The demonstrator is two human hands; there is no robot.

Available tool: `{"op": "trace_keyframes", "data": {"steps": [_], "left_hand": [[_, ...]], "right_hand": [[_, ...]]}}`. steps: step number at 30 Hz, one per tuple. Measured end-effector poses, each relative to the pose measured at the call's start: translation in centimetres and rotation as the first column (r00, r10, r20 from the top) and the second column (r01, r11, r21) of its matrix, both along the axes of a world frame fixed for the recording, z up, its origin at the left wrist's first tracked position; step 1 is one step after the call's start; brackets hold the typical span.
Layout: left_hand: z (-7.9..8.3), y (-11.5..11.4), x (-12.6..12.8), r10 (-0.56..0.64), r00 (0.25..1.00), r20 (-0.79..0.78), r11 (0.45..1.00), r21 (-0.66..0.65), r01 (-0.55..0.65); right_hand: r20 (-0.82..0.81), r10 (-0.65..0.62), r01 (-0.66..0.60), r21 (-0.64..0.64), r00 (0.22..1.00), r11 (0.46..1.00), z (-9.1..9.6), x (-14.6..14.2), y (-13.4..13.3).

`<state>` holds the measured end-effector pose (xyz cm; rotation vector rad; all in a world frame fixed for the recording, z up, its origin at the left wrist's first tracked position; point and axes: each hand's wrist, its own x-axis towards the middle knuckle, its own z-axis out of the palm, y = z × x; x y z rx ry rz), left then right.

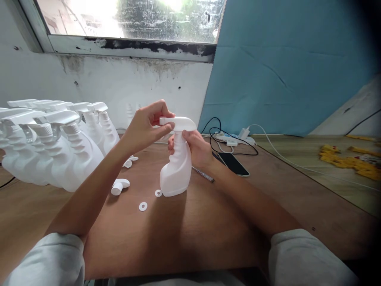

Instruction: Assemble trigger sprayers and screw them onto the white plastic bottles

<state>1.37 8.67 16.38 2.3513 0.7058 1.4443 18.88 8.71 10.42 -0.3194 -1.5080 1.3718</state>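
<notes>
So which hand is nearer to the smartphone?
Right. The right hand is around the upper part of the spray bottle, left of the smartphone; the left hand, at the trigger sprayer head, is farther left.

Near tabletop (125, 246) open; bottles (55, 149) (seemingly packed) leftward.

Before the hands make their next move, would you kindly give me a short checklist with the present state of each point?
1. Bottle roughly upright: ok.
2. Left hand on the spray head: ok, thumb and fingers pinch its front end.
3. Right hand holding the bottle: ok, it grips around the neck.
4. Spray head fully tightened: cannot tell, the right hand partly covers the join.
5. Bottle's base clear of loose parts: not ok, a white ring lies right beside it.
6. Phone apart from the bottle: ok.
</notes>
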Motion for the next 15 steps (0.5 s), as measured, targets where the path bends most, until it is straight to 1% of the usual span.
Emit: {"op": "trace_keyframes", "data": {"steps": [2, 3, 6, 7, 12, 15], "left_hand": [[0.01, -0.09, 0.01, 0.016, 1.000, -0.009, 1.000, 0.022, -0.015], [0.00, -0.11, 0.01, 0.024, 1.000, -0.012, 0.999, 0.034, -0.024], [-0.06, -0.04, 0.04, 0.022, 1.000, -0.015, 0.998, 0.053, -0.022], [-0.10, 0.02, 0.05, 0.013, 1.000, -0.016, 0.999, 0.053, -0.013], [-0.22, 0.35, 0.01, -0.011, 1.000, -0.001, 0.998, 0.063, 0.011], [-0.18, 0.32, 0.00, -0.020, 1.000, 0.005, 0.998, 0.052, 0.020]], "right_hand": [[-0.029, 0.045, -0.045, -0.013, 0.999, 0.999, -0.19, 0.01, 0.13], [-0.030, 0.038, -0.038, -0.015, 0.999, 0.999, -0.33, -0.02, 0.24], [-0.017, -0.059, 0.059, 0.003, 0.998, 0.998, -0.69, -0.16, 0.52], [-0.018, -0.074, 0.075, 0.012, 0.997, 0.997, -0.76, -0.19, 0.53], [-0.033, 0.003, -0.002, 0.022, 0.999, 1.000, -0.70, 0.01, 0.34], [-0.008, -0.025, 0.025, 0.019, 1.000, 1.000, -0.58, 0.03, 0.39]]}}
